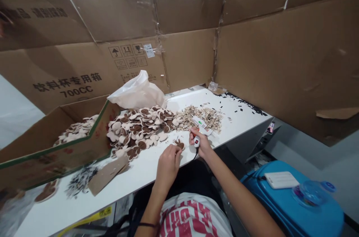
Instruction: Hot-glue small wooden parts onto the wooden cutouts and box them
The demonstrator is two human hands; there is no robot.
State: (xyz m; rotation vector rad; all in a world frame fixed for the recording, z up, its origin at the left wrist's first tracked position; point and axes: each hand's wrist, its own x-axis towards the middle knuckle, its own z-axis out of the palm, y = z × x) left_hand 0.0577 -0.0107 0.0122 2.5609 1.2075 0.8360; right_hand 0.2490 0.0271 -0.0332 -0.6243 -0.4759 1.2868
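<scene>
My left hand (169,162) is closed, pinching a small brown bunny-shaped felt piece (180,144) just above the white table. In my right hand (202,143) is a white glue gun (197,141) with a red switch and a dark cord; the fingers wrap its handle. Behind my hands lies a heap of brown and cream felt pieces (143,126). Right of that heap, a pile of small tan loops (207,115) spreads out behind the glue gun.
A cardboard box (86,147) holding more cream pieces stands at left. A white plastic bag (140,93) sits behind the heap. Tall cardboard walls (187,61) enclose the back and right. Cardboard scraps (108,173) lie front left; a blue stool (297,207) carries a bottle and a white power bank.
</scene>
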